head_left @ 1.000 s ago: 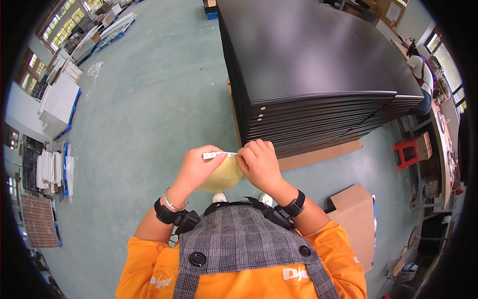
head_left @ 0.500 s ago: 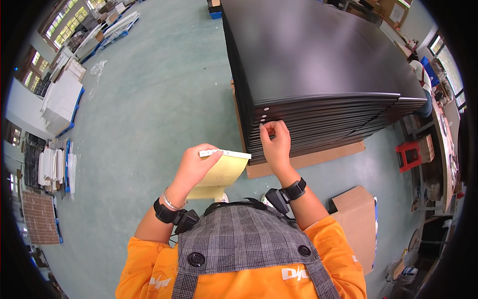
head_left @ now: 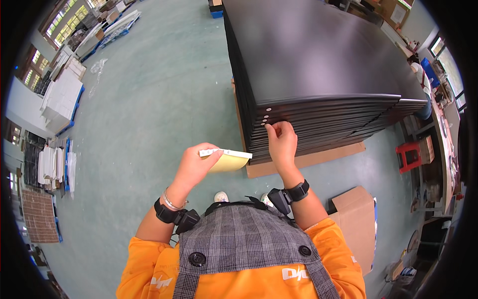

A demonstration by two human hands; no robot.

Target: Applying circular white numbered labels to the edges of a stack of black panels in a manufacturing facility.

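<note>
In my left hand [head_left: 195,165] is a sheet of stickers [head_left: 229,162] with a yellow backing, pinched along its white upper edge. My right hand [head_left: 283,142] is closed, fingertips together at the front left corner of a tall stack of black panels [head_left: 323,60]. Several small round white stickers [head_left: 268,109] sit in a column on the panel edges there. The lowest one is right by my right fingertips. Whether anything is still between those fingers is too small to tell.
Brown cardboard [head_left: 308,162] lies under the stack. A cardboard box [head_left: 354,219] stands at my right, and a red stool [head_left: 408,155] beyond it by a workbench. White stacked boards [head_left: 62,107] on blue pallets line the left. Another person [head_left: 422,82] is at the far right.
My right hand has shifted slightly right, and one more round sticker shows at the bottom of the column. The yellow sheet has swung up and shows less of its length.
</note>
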